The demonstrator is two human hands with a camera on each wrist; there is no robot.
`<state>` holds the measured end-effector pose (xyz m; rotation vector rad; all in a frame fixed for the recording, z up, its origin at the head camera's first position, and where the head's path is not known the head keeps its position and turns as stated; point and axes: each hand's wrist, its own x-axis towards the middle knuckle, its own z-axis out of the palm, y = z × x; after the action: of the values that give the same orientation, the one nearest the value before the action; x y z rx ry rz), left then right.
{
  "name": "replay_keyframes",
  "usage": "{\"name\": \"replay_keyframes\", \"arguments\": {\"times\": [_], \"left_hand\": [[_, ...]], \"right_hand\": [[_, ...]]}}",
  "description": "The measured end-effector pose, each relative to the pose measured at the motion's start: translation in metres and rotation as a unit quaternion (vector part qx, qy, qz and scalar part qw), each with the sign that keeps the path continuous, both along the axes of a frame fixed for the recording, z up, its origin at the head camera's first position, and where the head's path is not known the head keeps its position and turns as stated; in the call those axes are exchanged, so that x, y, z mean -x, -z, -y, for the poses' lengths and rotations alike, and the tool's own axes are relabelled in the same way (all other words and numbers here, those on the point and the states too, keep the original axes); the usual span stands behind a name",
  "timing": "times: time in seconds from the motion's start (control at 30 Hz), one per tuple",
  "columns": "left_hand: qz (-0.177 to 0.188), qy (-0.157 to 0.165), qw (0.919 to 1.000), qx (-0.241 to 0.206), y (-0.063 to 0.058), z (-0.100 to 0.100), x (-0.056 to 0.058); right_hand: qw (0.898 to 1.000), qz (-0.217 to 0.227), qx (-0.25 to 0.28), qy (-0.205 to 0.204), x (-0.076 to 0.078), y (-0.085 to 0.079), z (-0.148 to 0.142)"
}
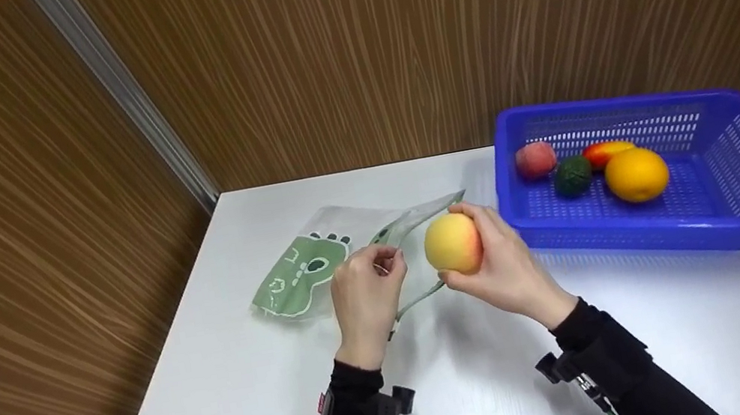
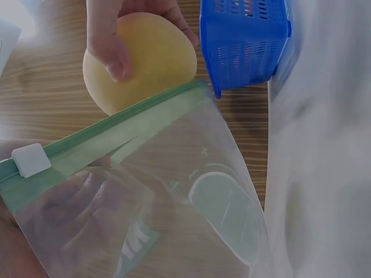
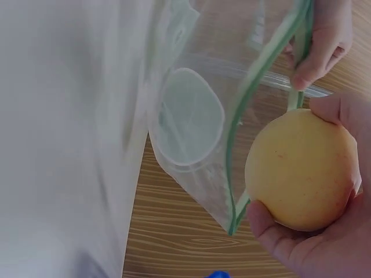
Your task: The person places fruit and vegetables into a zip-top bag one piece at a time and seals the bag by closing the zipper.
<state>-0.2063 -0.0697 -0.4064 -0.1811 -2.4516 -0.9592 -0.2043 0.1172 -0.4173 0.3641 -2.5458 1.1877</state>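
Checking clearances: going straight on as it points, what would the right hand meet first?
Holding the round yellow-red fruit, the right hand would probably first meet the clear green-edged plastic bag; depth is uncertain.

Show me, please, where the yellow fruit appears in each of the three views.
Head: the yellow fruit is right of centre, below mid-height, in the right hand.
Left wrist: upper part, left of centre.
Right wrist: right side, a little below mid-height.
Shared landmark: the clear bag with green edging, beside the fruit in every view.
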Motion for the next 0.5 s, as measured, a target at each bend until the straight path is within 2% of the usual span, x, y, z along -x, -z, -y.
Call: {"name": "replay_keyframes", "arguments": {"times": [0.17, 0.5], "left_hand": [[-0.005, 0.002, 1.0000, 0.000, -0.001, 0.000, 0.000], [-0.021, -0.002, 0.9998, 0.006, -0.002, 0.001, -0.001]], "right_hand": [[0.999, 0.001, -0.039, -0.011, 0.004, 0.005, 0.008], [0.998, 0.005, -0.066, -0.007, 0.008, 0.007, 0.020]]}}
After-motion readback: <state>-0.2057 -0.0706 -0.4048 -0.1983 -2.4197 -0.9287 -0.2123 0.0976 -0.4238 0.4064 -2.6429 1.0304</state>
